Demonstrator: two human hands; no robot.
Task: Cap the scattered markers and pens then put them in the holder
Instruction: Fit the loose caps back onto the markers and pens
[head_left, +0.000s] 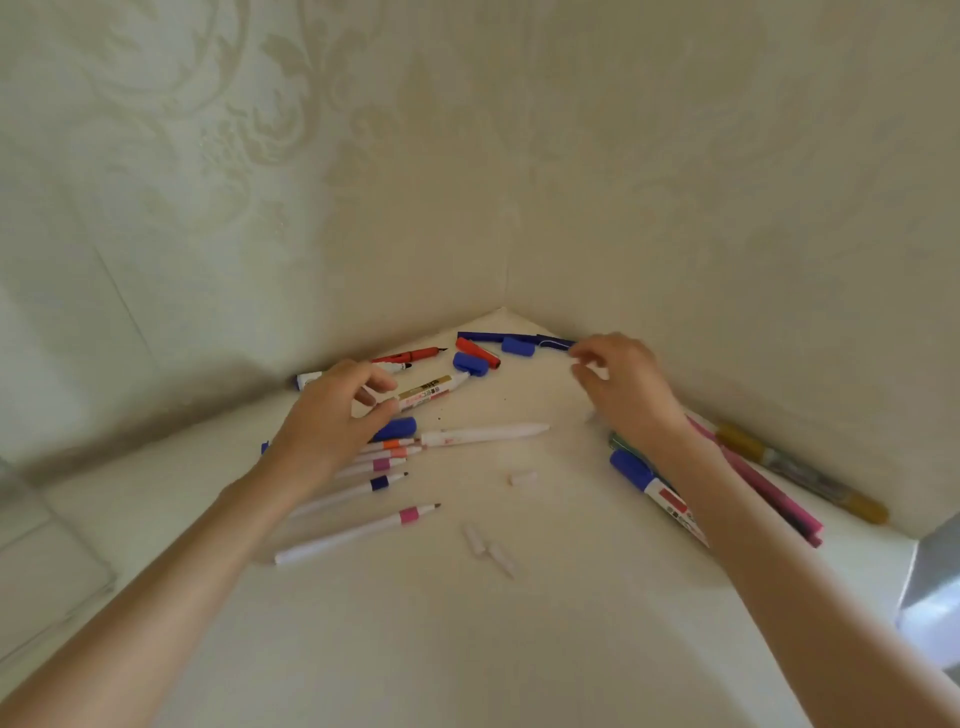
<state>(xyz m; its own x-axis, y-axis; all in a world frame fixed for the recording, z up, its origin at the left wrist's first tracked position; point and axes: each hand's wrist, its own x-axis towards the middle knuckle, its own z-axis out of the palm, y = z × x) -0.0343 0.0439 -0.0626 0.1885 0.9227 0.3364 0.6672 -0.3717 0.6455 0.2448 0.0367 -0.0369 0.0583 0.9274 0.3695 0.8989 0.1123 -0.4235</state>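
White caps lie loose up front — left hand and right hand hover empty, fingers relaxed, probably choosing which marker to cap.

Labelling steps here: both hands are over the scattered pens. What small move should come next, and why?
Probably the right hand closes its fingers on the dark blue pen by the wall: its fingertips are at that pen's end with nothing in them, and a loose blue cap lies right beside it for capping.
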